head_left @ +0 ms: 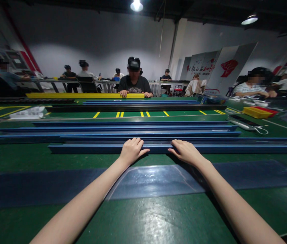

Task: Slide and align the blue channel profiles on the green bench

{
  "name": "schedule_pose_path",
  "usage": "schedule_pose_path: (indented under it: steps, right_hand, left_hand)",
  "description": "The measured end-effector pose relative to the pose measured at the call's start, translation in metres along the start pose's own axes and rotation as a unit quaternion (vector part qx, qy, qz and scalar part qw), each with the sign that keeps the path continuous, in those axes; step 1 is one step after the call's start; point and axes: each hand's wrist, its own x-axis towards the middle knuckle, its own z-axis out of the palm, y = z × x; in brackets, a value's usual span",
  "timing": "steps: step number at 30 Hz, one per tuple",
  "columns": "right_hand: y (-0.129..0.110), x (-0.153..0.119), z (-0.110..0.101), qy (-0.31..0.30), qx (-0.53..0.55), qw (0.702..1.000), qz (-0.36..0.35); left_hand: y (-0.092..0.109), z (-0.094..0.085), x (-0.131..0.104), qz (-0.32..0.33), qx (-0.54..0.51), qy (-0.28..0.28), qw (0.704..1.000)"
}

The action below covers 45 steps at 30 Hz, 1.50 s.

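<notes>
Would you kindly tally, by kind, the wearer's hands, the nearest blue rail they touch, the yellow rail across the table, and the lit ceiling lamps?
Left hand and right hand: 2
Blue rail: 1
Yellow rail: 1
Lamps: 2
Total: 6

Pale wall (95, 40), dark ceiling (204, 10), two lit lamps (136, 5) overhead. Desks (54, 80) along the back, white panels (240, 64) with red print back right.

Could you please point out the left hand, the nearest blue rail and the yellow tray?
Left hand (132, 149): head view, back of the hand.
Nearest blue rail (158, 149): head view, near side, between the hands.
Yellow tray (256, 114): head view, near wall.
</notes>
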Motion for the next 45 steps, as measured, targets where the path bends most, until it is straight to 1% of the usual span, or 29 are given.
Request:
schedule_pose_path:
  steps: [9, 17, 25, 35, 40, 43, 45]
  right_hand:
    - [-0.004, 0.000, -0.004, 0.036, 0.013, 0.999, -0.010]
    - [-0.005, 0.001, -0.006, 0.043, 0.024, 0.999, 0.004]
    - [-0.006, 0.001, -0.006, 0.032, 0.030, 0.999, 0.009]
    - [-0.010, 0.000, -0.002, 0.059, -0.016, 0.998, -0.007]
    - [-0.014, 0.002, 0.003, 0.070, -0.042, 0.997, 0.001]
    - [-0.017, 0.003, 0.006, 0.071, -0.032, 0.997, 0.008]
    - [-0.020, 0.004, 0.007, 0.068, -0.018, 0.997, 0.011]
  left_hand:
    - [0.001, -0.004, 0.001, -0.024, -0.008, 0.004, 1.000]
    - [0.000, -0.003, 0.001, -0.031, -0.015, 0.009, 0.999]
    - [-0.001, -0.002, 0.001, -0.032, -0.020, 0.009, 0.999]
    - [-0.001, -0.003, -0.001, -0.024, -0.021, 0.017, 0.999]
    - [-0.001, -0.003, -0.001, -0.031, -0.020, 0.019, 0.999]
    - [0.000, -0.004, 0.000, -0.046, -0.009, 0.015, 0.999]
    - [-0.002, -0.007, 0.001, -0.069, 0.008, 0.010, 0.998]
